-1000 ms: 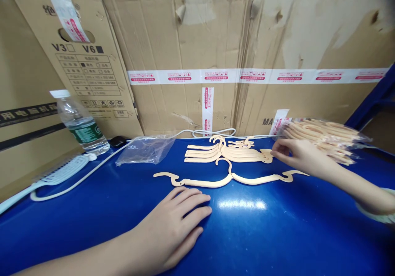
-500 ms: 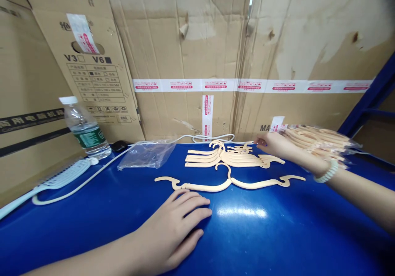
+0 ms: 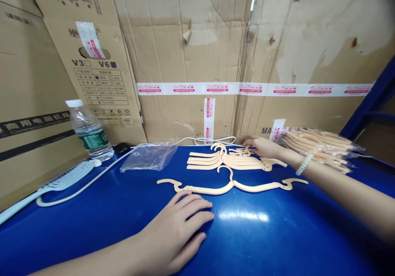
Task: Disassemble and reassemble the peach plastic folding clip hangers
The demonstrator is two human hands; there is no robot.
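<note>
My left hand [image 3: 185,230] lies open on the blue tabletop, its fingertips by the left arm of an opened-out beige folding hanger [image 3: 212,190]. That hanger lies flat, with its curved hook upward and its two end pieces swung outward. Behind it is a row of more beige hangers [image 3: 206,161], overlapped with their hooks together. Small beige hanger pieces [image 3: 240,151] lie in a little heap behind the row's right side. My right hand [image 3: 262,146], a beaded band at its wrist, reaches to this heap, with fingertips closed at one small piece.
Bagged hangers [image 3: 317,144] lie at the back right. A clear plastic bag [image 3: 148,156], a white cable [image 3: 83,191], a water bottle [image 3: 92,134] and a pale blue hairbrush [image 3: 58,183] are on the left. Cardboard [image 3: 185,62] stands along the back.
My right hand has moved left, from beside the bagged hangers to the heap of small pieces. My left hand stays by the opened hanger. The view has shifted slightly.
</note>
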